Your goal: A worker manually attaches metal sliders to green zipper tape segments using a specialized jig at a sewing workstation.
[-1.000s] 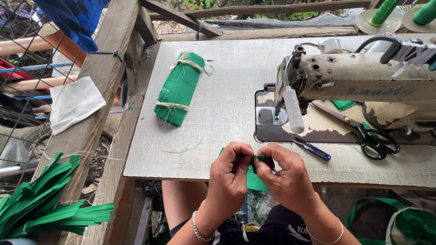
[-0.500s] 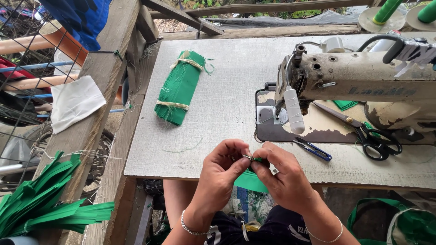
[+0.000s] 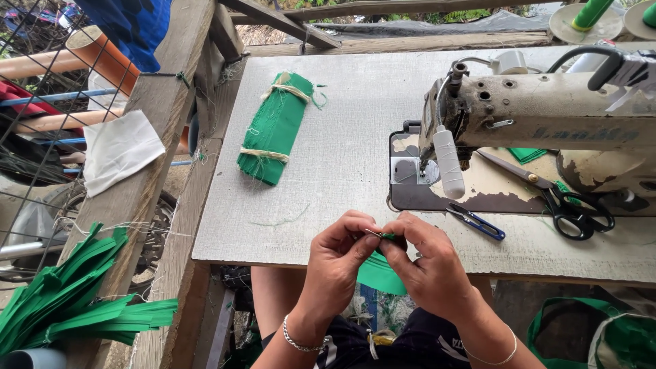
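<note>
While both hands meet at the near edge of the surface [image 3: 328, 225], left hand [image 3: 338, 263] and right hand [image 3: 430, 270] fingers pinch a small green fabric piece [image 3: 387, 236] between them, its cloth hanging downward.

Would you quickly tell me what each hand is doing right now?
Left hand: fingers pinched shut on the green fabric piece.
Right hand: fingers pinched shut on the same green fabric piece.

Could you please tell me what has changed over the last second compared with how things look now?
Very little. Both hands, left and right, keep pinching the small green fabric piece at the table edge; the fingers only shifted slightly. The tied green bundle, scissors, blue snips and sewing machine stayed put.
</note>
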